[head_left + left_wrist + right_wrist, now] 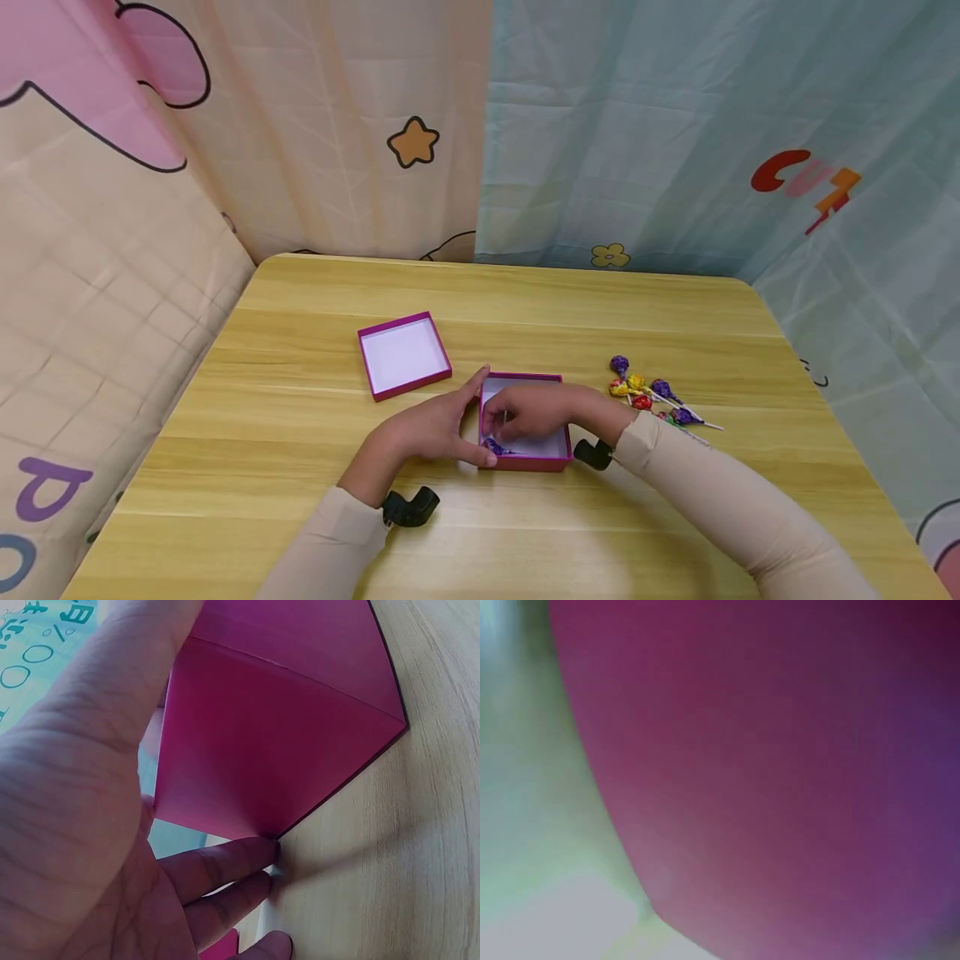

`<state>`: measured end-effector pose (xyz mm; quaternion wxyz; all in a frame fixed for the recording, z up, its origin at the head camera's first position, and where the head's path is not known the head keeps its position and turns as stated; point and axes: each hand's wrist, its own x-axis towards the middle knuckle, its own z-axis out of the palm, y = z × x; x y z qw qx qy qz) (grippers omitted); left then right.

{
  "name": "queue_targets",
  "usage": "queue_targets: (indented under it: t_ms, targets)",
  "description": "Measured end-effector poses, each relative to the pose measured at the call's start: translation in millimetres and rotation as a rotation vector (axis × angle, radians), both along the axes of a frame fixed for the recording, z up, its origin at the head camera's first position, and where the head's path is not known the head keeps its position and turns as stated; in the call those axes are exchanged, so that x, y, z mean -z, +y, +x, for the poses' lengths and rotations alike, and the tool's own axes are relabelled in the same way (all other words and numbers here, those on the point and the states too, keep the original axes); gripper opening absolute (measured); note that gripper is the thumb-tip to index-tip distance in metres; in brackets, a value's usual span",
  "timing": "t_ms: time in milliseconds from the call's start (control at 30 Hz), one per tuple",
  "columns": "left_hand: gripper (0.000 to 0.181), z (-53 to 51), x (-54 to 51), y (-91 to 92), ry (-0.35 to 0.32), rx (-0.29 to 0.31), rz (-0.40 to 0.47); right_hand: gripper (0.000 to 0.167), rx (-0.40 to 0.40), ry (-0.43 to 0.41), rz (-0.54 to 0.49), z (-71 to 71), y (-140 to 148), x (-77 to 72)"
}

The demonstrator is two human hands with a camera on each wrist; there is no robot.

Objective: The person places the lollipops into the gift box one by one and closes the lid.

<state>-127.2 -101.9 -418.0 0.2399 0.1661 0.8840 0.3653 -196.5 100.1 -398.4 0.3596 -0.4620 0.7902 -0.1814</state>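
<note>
An uncovered magenta box with a white inside sits at the table's middle. My left hand spans its left side, thumb at the front left corner and a finger at the back one. The left wrist view shows fingers of that hand against the box's outer wall. My right hand reaches into the box with bent fingers; whether they hold anything is hidden. Below them, a purple-wrapped lollipop lies in the front left corner. A blurred magenta wall fills most of the right wrist view.
Left of the box and farther back, a magenta-rimmed lid lies with its white inside up. Several wrapped lollipops lie in a loose pile to the right, partly behind the right forearm. Printed curtains hang around the wooden table.
</note>
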Motion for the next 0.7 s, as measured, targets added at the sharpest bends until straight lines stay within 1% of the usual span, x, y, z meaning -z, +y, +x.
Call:
queue_targets:
  t_ms: [100, 267, 400, 500, 567, 700]
  targets:
    - [0.123, -0.6, -0.3, -0.1, -0.003, -0.006, -0.006, 0.012, 0.031, 0.054, 0.015, -1.1, 6, -12.9]
    - [0.125, -1.3, -0.9, -0.5, -0.008, -0.017, -0.029, 0.014, 0.087, 0.088, 0.010, -3.4, 21, -40.3]
    - [0.126, -1.2, -0.7, -0.5, -0.011, -0.026, -0.031, 0.014, 0.113, 0.127, -0.012, -6.0, 36, -56.7]
    - [0.126, -1.1, -0.6, -0.9, -0.010, -0.032, -0.029, 0.013, 0.129, 0.153, -0.026, -8.4, 48, -62.6]
    - [0.126, -0.9, -0.6, -1.5, -0.008, -0.034, -0.026, 0.014, 0.151, 0.156, -0.022, -8.9, 56, -64.6]
    - [0.126, -0.9, -0.1, -2.7, -0.008, -0.035, -0.029, 0.014, 0.187, 0.127, -0.033, -8.4, 71, -66.0]
